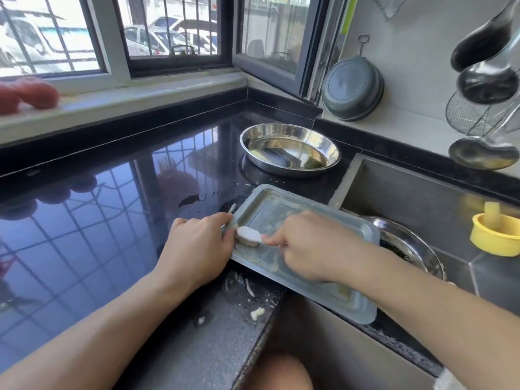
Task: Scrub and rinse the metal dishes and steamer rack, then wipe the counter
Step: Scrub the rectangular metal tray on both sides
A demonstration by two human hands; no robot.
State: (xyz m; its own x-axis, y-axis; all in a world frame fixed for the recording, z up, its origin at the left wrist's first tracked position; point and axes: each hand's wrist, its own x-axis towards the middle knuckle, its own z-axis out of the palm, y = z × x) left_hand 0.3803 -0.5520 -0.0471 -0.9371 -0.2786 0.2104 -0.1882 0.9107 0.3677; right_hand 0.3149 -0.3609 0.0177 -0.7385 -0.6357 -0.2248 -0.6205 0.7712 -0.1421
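Grey metal forms the rectangular tray [284,220], which lies half on the black counter [112,220] and half over the sink [422,198]; its long axis runs from the far left, on the counter, to the near right, over the basin, and its near right corner overhangs the sink edge. Food scraps [257,312] lie on the counter just in front of the tray. The left hand [197,249] grips the tray's left rim, fingers clenched on the edge. The right hand [309,246] is closed on the handle of a white brush [249,235], whose head points left and touches the tray floor near the left hand. A round metal dish [408,243] sits in the sink, partly under the tray. A yellow cup [495,235] rests on the sink's right ledge. Farther back, a shallow steel pan [289,149] stands upright on the counter.
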